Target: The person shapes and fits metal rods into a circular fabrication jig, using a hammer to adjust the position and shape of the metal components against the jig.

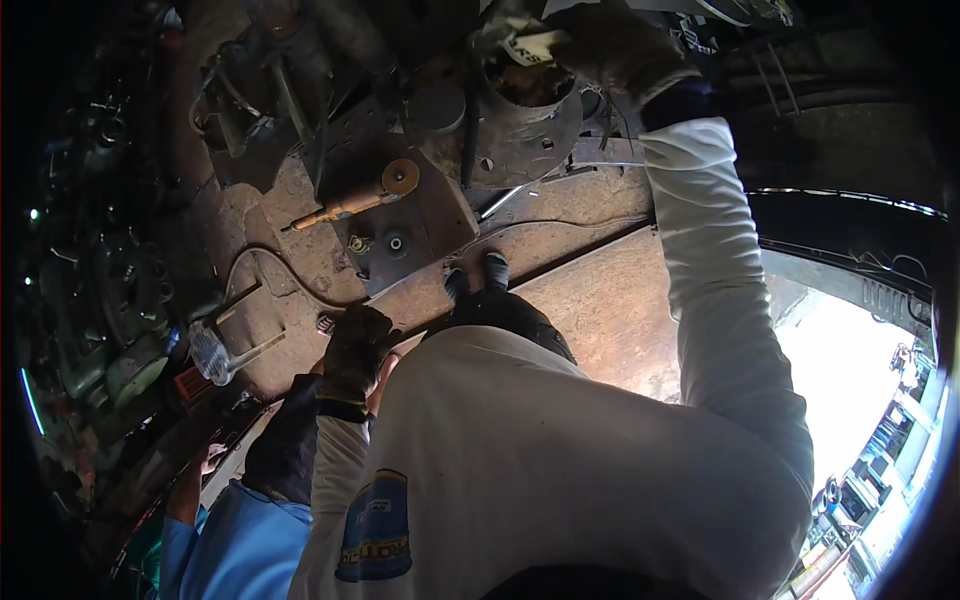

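My left hand, in a dark glove, is held low beside my body with its fingers curled in. A small striped reddish end shows beside it; what the fingers hold is hidden. My right arm stretches far forward, and its dark-gloved hand is over a rusty round metal housing with a bolt-holed flange. A pale piece with dark marks is beside that hand, above the housing's opening. Shadow hides the right fingers, so their grip is unclear.
An orange-handled grinder with a round disc rests on a metal plate ahead. A cable curves across the brown floor. A stool-like metal frame stands left. Another person in blue is close on my left. Machine parts crowd the far side.
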Available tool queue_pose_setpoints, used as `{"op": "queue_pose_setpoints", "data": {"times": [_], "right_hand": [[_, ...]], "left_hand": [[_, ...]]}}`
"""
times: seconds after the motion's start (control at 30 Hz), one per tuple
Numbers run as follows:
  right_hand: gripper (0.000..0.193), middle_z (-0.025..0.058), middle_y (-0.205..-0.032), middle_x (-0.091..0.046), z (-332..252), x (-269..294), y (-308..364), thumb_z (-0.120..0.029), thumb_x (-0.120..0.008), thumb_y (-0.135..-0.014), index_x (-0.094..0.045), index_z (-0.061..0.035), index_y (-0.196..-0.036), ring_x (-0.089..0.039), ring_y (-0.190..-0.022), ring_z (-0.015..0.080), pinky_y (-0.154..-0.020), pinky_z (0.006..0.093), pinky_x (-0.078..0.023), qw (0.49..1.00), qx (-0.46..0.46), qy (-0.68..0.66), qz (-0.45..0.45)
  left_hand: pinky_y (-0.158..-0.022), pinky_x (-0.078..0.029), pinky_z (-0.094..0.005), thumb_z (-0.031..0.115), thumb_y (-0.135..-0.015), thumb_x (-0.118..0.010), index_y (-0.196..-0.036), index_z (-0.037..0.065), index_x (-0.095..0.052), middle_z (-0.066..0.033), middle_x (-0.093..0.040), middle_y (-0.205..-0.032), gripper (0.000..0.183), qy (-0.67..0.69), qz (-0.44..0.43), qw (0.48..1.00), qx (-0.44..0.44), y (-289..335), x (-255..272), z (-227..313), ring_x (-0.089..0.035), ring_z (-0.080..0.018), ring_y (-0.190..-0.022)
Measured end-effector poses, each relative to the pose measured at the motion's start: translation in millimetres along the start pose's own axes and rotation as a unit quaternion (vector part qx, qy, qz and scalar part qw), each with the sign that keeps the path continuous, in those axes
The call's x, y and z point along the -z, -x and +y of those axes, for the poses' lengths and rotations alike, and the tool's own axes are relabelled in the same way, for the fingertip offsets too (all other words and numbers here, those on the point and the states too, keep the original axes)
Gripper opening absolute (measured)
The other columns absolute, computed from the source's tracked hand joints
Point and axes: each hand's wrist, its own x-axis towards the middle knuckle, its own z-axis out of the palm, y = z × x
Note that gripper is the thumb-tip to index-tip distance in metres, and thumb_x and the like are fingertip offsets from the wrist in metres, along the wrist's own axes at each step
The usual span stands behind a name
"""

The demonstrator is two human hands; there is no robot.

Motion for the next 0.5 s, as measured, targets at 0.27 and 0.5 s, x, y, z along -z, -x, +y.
{"op": "queue_pose_setpoints", "data": {"times": [0.27,0.5], "right_hand": [[0.029,0.0151,-0.092,-0.073,-51,-78,-33,-0.022,-0.054,-0.094,-0.066,-0.018,-0.12,-0.072,-0.09,0.0321,-0.075,0.0509,-0.056,0.993,0.038,-0.031,0.105],[0.03,0.0164,-0.109,-0.069,-32,-59,-29,-0.027,-0.054,-0.094,-0.064,-0.0102,-0.117,-0.068,-0.095,0.0344,-0.083,0.0431,-0.054,0.947,0.238,-0.213,0.024]], "left_hand": [[-0.103,-0.042,-0.0446,0.037,-0.099,-0.056,-0.117,0.015,-0.059,0.0004,-0.06,-0.113,0.029,-0.211,0.033,0.976,-0.03,2,-24,4,-0.057,-0.0188,-0.111],[-0.103,-0.042,-0.0432,0.034,-0.099,-0.056,-0.12,0.013,-0.058,-0.0016,-0.06,-0.117,0.03,-0.218,0.033,0.975,-0.035,0,-30,-3,-0.057,-0.0197,-0.113]]}}
